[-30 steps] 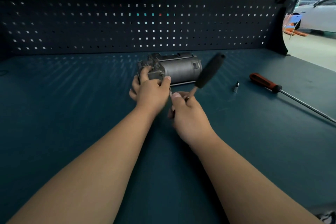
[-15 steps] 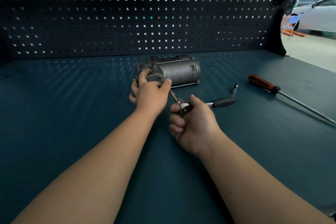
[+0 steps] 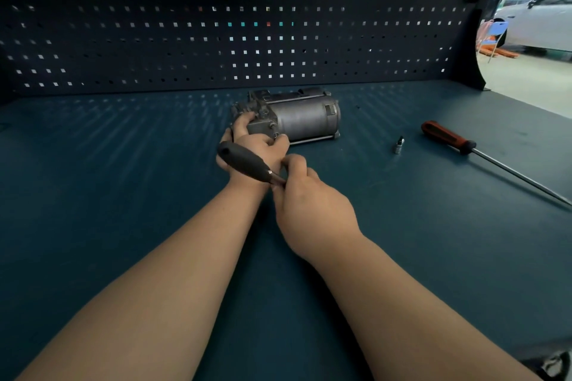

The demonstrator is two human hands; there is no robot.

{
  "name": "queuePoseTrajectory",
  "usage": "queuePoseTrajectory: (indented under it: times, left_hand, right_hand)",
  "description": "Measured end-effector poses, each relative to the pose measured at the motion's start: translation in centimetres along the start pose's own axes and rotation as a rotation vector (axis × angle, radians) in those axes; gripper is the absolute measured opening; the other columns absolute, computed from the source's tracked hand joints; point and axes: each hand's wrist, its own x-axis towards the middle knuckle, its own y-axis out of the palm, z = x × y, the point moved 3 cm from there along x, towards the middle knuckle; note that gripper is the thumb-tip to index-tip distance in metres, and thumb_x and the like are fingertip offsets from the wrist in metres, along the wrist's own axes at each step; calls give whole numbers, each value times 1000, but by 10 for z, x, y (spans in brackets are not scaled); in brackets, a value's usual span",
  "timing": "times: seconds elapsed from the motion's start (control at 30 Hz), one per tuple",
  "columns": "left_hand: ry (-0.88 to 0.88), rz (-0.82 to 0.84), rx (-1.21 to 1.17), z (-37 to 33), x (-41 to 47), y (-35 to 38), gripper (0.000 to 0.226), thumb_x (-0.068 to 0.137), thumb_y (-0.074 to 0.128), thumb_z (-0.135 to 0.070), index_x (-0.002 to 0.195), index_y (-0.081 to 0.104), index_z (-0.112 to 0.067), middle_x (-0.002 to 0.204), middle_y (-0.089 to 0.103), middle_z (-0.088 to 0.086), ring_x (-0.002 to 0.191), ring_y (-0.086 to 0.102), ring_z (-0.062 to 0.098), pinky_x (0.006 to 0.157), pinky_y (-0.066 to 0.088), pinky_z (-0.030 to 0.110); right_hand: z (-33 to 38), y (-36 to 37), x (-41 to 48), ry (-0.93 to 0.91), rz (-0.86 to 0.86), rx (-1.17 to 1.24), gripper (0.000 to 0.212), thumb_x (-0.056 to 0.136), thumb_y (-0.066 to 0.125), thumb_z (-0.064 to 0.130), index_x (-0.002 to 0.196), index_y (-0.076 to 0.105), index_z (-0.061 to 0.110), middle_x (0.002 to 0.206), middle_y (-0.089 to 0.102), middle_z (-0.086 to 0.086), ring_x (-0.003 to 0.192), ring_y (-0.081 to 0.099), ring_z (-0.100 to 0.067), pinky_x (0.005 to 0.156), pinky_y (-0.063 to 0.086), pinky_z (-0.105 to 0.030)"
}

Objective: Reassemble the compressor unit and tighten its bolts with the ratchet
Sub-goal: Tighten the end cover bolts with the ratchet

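The grey compressor unit [image 3: 303,119] lies on its side on the dark teal bench [image 3: 123,195], its cylindrical body pointing right. My left hand [image 3: 247,141] grips its left end block, thumb near a bolt on the front face. My right hand [image 3: 305,195] grips the ratchet at its head end. The ratchet's black handle [image 3: 244,161] sticks out to the left, across the back of my left hand. The ratchet head and its extension are hidden behind my fingers.
A small metal socket bit [image 3: 398,145] stands upright to the right of the compressor. Further right lies a long screwdriver [image 3: 448,138] with a red and black handle, its shaft running towards the bench's right edge. A dark pegboard [image 3: 247,25] walls the back.
The ratchet handle has swung round: it pointed up and right, then lay out to the right, and now points left over my left hand. My left hand stayed on the compressor.
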Motion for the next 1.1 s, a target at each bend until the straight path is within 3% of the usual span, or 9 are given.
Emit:
queuePoseTrajectory:
  times: [0.07, 0.13, 0.2, 0.23, 0.3, 0.4, 0.53, 0.63, 1.1]
  left_hand:
    - [-20, 3, -25, 0, 3, 3, 33, 87, 57, -44, 60, 64, -26, 144, 32, -26, 140, 16, 24, 113, 15, 43]
    - [-41, 2, -19, 2, 3, 2, 36, 86, 58, -48, 95, 71, -16, 124, 32, -43, 141, 15, 21, 114, 12, 40]
    - [-67, 11, -27, 4, 1, 1, 50, 83, 59, -52, 120, 61, -18, 140, 29, -32, 141, 16, 23, 110, 14, 37]
    - [-70, 9, -61, 3, -1, 0, 45, 83, 61, -51, 119, 59, -25, 149, 28, -16, 140, 17, 26, 109, 14, 38]
    - [-52, 12, -114, 1, -7, -5, 13, 84, 64, -42, 87, 57, -31, 152, 27, 0, 140, 14, 32, 112, 11, 44]
    - [31, 78, -45, -1, -11, -7, 40, 88, 59, -46, 52, 57, -27, 155, 19, -15, 143, 7, 24, 113, 6, 47]
    - [27, 79, -29, -1, -9, -6, 52, 88, 56, -52, 47, 57, -21, 154, 18, -19, 144, 4, 21, 114, 3, 46]
    - [27, 78, -47, -3, -11, -5, 53, 88, 57, -53, 45, 55, -22, 154, 18, -20, 143, 4, 21, 114, 3, 44]
    - [5, 31, -54, -5, -9, -4, 39, 86, 63, -43, 52, 61, -23, 151, 24, -21, 142, 10, 20, 113, 10, 45]
  right_hand:
    - [-1, -1, 1, 15, -18, 18, 32, 101, 34, 38, 127, 32, 20, 118, 55, -3, 91, 62, -31, 59, 36, -36]
    - [-3, -3, 2, 27, -27, 68, 32, 101, 34, 39, 127, 32, 21, 120, 56, -2, 95, 62, -32, 61, 36, -36]
    - [-5, -2, 2, 10, -28, 114, 31, 101, 34, 39, 126, 33, 22, 119, 57, 0, 97, 61, -30, 63, 35, -36]
    - [-5, -1, 2, 1, -23, 142, 30, 100, 35, 40, 125, 33, 23, 114, 59, 2, 95, 60, -28, 64, 35, -35]
    - [-7, 1, 4, 30, 3, 293, 22, 100, 37, 40, 117, 35, 26, 95, 57, 11, 85, 54, -21, 65, 33, -34]
    - [-11, 3, 8, 180, 8, 684, 15, 101, 37, 38, 106, 43, 26, 80, 54, 14, 76, 52, -11, 68, 36, -30]
    - [-17, 6, 11, 538, -4, 1308, 24, 101, 37, 37, 93, 51, 20, 61, 55, 2, 38, 38, -11, 42, 30, -22]
    - [-19, 4, 11, 738, 56, 1682, 28, 103, 34, 38, 90, 47, 18, 55, 51, 1, 32, 28, -11, 35, 21, -17]
    - [-17, 7, 7, 791, 148, 1679, 35, 103, 30, 41, 84, 45, 17, 58, 51, 1, 32, 29, -10, 35, 23, -17]
